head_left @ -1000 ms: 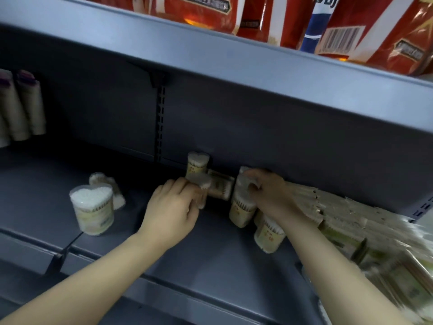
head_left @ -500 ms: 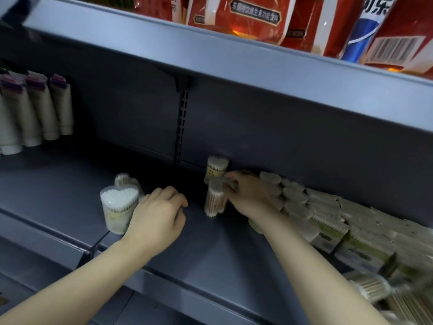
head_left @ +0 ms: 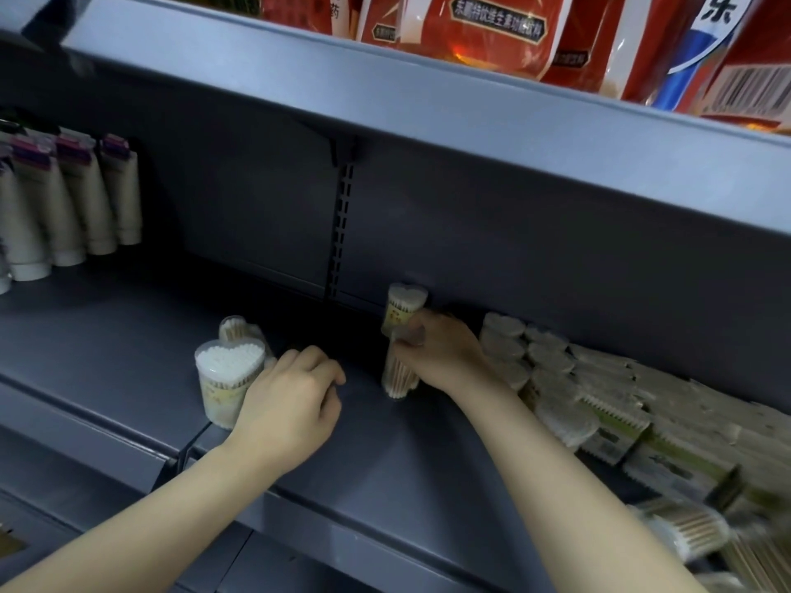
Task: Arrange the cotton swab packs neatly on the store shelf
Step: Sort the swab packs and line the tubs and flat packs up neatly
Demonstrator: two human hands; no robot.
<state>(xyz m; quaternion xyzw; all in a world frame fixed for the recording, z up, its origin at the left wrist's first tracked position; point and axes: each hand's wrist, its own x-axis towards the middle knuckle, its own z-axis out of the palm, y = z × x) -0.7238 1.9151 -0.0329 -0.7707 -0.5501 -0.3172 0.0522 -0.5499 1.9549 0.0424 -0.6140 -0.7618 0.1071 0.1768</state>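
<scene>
The right hand [head_left: 445, 357] grips an upright swab pack [head_left: 400, 374] near the back of the shelf [head_left: 406, 477], in front of another pack [head_left: 404, 308]; the left hand [head_left: 289, 404], loosely curled and empty, rests beside a heart-shaped pack [head_left: 227, 385] at the front edge

It is dim under the shelf [head_left: 385, 442], darkest at the back. The red bags [head_left: 492, 32] up top shine. The right edge looks blurry.
</scene>
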